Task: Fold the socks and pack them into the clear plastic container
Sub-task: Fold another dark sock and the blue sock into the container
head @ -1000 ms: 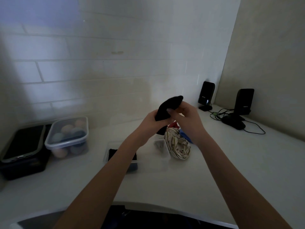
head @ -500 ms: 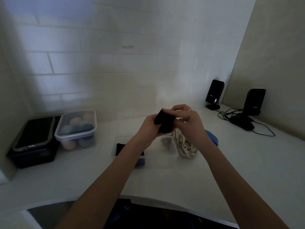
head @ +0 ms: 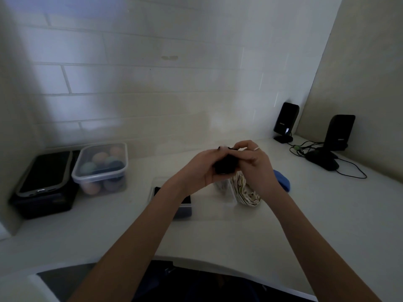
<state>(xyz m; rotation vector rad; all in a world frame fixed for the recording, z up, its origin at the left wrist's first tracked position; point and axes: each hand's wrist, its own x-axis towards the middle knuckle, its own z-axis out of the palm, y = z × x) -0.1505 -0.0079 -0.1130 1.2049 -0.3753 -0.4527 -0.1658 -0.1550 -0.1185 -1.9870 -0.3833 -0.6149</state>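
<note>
Both hands, left hand (head: 199,166) and right hand (head: 254,163), clasp black sock (head: 225,166) between them.

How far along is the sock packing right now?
Partly done. One dark folded sock already lies in the clear plastic container. In hand: the left hand and right hand together bunch a black sock above the counter. Left: packing that one, then the striped sock and the blue sock, which lie on the counter outside the container.
</note>
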